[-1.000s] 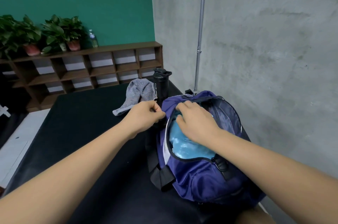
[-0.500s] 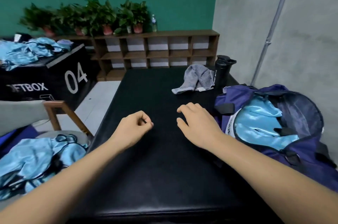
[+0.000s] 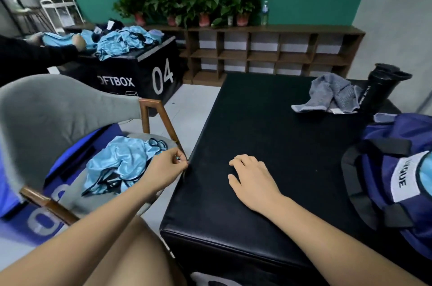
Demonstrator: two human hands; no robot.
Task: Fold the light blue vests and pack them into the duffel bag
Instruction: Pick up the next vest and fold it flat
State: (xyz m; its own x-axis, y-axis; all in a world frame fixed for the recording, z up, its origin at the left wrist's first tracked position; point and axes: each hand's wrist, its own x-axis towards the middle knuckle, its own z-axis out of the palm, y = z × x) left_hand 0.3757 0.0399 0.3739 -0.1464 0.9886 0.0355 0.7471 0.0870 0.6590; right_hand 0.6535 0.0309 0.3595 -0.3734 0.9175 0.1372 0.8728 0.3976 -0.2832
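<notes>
Head view: where do the hands sit?
At the near left corner of the black counter [image 3: 280, 126] is the left hand [image 3: 163, 170], fingers curled, thumb against forefinger. Whether it pinches anything, I cannot tell.
And the other?
Over the counter, palm down, is the right hand [image 3: 253, 181], fingers relaxed and a little spread, holding nothing.
Where are the garments?
A crumpled heap of light blue vests [image 3: 117, 166] lies on the seat of the grey chair [image 3: 58, 108], just beside the left hand. Well apart, further vests [image 3: 117, 42] lie on the black box [image 3: 140, 75] marked 04.
And the duffel bag?
That navy duffel bag [image 3: 402, 136] sits at the counter's right edge; a sliver of light blue shows in its opening.
Anything else on the counter?
At the far right corner, a grey cloth [image 3: 332, 96] just beside a black bottle [image 3: 383, 88].
</notes>
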